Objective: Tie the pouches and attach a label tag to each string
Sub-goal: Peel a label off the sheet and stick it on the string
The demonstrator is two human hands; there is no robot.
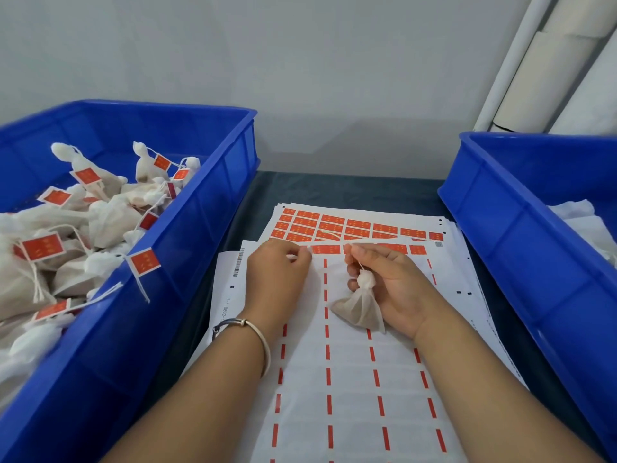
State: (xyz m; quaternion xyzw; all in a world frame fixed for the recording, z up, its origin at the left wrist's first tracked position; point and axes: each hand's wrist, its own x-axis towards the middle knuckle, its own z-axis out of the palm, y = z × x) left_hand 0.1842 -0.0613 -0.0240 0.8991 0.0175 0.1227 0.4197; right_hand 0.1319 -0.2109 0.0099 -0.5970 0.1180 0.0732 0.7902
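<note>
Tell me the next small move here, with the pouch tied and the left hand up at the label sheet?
Probably peel a red label with the left hand and fold it onto the string. The right hand holds the tied pouch, whose string carries no tag; the left fingertips sit at the sheet's nearest remaining row.

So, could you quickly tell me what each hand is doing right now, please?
Left hand: fingers curled at the label sheet; what it pinches cannot be told.
Right hand: holding the tied pouch by its string.

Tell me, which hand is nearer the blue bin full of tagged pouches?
Left. The left hand is beside the blue plastic bin; the right hand lies farther right, holding a small white pouch.
</note>
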